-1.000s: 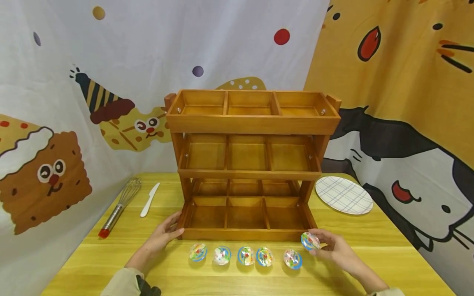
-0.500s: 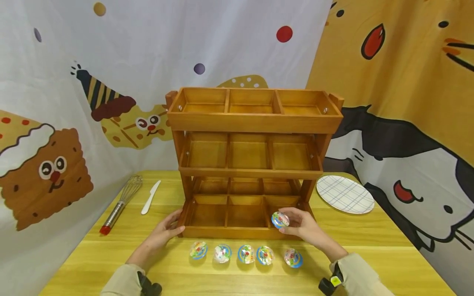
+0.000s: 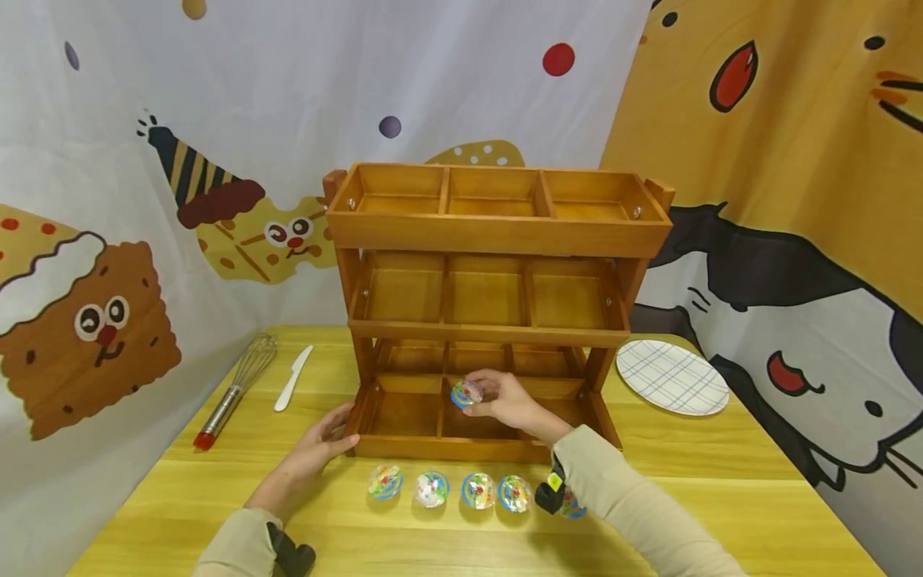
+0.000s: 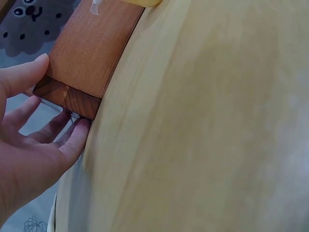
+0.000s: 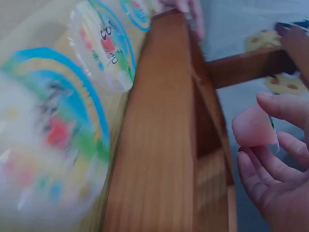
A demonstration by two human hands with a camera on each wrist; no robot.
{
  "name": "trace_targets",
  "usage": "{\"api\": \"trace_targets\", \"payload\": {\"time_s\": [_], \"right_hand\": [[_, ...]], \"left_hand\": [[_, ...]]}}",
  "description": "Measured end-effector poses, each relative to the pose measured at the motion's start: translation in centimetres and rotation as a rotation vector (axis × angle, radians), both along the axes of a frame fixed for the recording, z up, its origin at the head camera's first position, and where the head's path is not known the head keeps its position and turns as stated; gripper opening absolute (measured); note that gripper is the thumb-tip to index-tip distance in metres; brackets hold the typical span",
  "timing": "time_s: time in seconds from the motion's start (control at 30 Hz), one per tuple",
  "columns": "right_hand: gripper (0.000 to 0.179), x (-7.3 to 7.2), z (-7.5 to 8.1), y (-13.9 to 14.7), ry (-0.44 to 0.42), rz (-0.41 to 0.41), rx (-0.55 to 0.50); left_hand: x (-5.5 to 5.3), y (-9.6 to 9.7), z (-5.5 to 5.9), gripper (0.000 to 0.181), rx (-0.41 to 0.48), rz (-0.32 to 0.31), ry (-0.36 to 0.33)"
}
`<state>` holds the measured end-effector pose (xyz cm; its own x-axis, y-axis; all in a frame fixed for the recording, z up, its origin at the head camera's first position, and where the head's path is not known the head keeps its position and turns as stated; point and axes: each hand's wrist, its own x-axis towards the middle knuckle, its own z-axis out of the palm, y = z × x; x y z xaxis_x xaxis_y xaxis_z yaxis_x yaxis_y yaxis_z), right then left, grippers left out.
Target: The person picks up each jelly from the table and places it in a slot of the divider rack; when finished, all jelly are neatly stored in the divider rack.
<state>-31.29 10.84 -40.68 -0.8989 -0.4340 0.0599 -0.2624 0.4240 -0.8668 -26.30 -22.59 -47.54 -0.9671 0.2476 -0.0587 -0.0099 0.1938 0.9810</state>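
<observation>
My right hand (image 3: 510,403) pinches a small jelly cup (image 3: 466,393) with a printed lid, over the middle of the bottom tray of a brown wooden three-tier rack (image 3: 497,234). In the right wrist view the cup shows pink contents (image 5: 251,128) between thumb and fingers. My left hand (image 3: 320,443) grips the front left corner of that tray; in the left wrist view the thumb lies against the wooden board (image 4: 91,53) and the fingers are at its end. Several more jelly cups (image 3: 478,490) stand in a row before the rack, the rightmost partly hidden by the right wrist.
A whisk (image 3: 238,389) and a white plastic knife (image 3: 293,381) lie left of the rack on the wooden table (image 3: 404,545). A checked plate (image 3: 672,377) lies at the right. Printed curtains (image 3: 288,96) hang behind. Dividers split each tier into compartments.
My right hand has carried the jelly cup leftward and up, from the tray's front right corner to over the middle of the bottom tray. The left hand stays on the rack.
</observation>
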Motion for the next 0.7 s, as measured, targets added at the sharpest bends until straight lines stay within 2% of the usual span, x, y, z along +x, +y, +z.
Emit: {"api": "trace_targets", "payload": {"time_s": [0.17,0.4,0.57,0.7], "right_hand": [[0.051,-1.1,-0.4,-3.9,-0.028,0.0,0.032],[0.051,-1.9,-0.9,-8.5,-0.078,-0.07,-0.072],[0.05,-2.0,-1.6,-10.5,-0.088,-0.101,-0.094],[0.05,-2.2,-2.5,-11.5,-0.117,-0.101,-0.06]], "left_hand": [[0.1,0.2,0.0,0.067,0.0,0.007,-0.003],[0.5,0.2,0.4,0.067,0.026,0.02,0.003],[0.6,0.3,0.5,0.065,0.02,0.024,0.017],[0.6,0.5,0.5,0.065,0.016,0.024,0.016]]}}
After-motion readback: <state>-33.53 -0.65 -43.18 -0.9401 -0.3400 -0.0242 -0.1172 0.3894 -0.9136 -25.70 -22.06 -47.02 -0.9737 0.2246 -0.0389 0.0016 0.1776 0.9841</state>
